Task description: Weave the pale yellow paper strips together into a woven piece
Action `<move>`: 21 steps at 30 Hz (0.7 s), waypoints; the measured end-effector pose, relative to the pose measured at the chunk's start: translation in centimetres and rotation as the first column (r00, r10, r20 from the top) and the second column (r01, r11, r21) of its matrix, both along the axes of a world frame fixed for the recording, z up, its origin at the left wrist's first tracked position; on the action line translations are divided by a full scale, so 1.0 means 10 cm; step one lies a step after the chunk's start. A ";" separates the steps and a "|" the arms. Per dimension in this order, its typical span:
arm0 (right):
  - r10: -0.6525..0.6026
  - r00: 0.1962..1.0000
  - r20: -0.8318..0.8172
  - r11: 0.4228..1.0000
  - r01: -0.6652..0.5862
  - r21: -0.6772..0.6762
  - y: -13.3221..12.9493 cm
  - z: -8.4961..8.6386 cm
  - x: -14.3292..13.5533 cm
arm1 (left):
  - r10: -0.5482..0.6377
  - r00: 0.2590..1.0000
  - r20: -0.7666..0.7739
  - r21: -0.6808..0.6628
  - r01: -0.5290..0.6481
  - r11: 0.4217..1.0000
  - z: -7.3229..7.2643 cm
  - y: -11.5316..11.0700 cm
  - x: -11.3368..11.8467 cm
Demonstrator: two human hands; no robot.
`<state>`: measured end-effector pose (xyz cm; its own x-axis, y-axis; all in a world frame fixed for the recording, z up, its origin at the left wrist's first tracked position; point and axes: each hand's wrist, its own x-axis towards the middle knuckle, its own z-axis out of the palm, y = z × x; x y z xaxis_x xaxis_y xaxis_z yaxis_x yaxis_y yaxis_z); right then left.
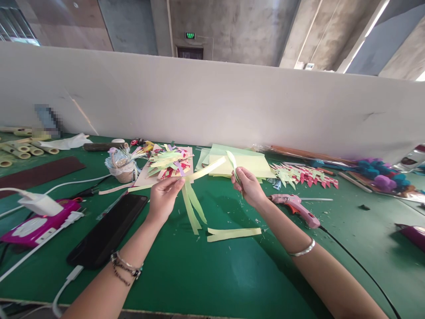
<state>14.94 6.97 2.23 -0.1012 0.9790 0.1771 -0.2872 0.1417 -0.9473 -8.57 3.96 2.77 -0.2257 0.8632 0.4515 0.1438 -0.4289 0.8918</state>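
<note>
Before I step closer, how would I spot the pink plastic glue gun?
On the green tabletop, look just right of the bare right hand. The pink plastic glue gun lies there, in front of the pointed red, white and green paper pieces. Unlike them, it has an orange trigger and a black cord.

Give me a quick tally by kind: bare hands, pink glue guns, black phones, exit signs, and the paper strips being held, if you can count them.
Bare hands (left hand, right hand): 2
Pink glue gun: 1
Black phone: 1
Exit sign: 1
Total: 5
Held paper strips: too bunched to count, left out
</note>
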 end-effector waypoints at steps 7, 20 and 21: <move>0.010 1.000 -0.014 1.000 -0.010 -0.014 0.00 -0.03 -0.02 | 0.004 1.000 -0.006 -0.012 -0.004 1.000 0.01 0.00 0.00; 0.002 1.000 -0.023 1.000 -0.001 0.029 0.00 -0.05 -0.02 | 0.016 1.000 -0.020 -0.005 -0.016 1.000 0.00 0.00 0.00; 0.000 1.000 -0.019 1.000 0.000 0.025 -0.01 -0.05 -0.03 | 0.019 1.000 -0.021 -0.006 -0.019 1.000 0.00 0.00 0.00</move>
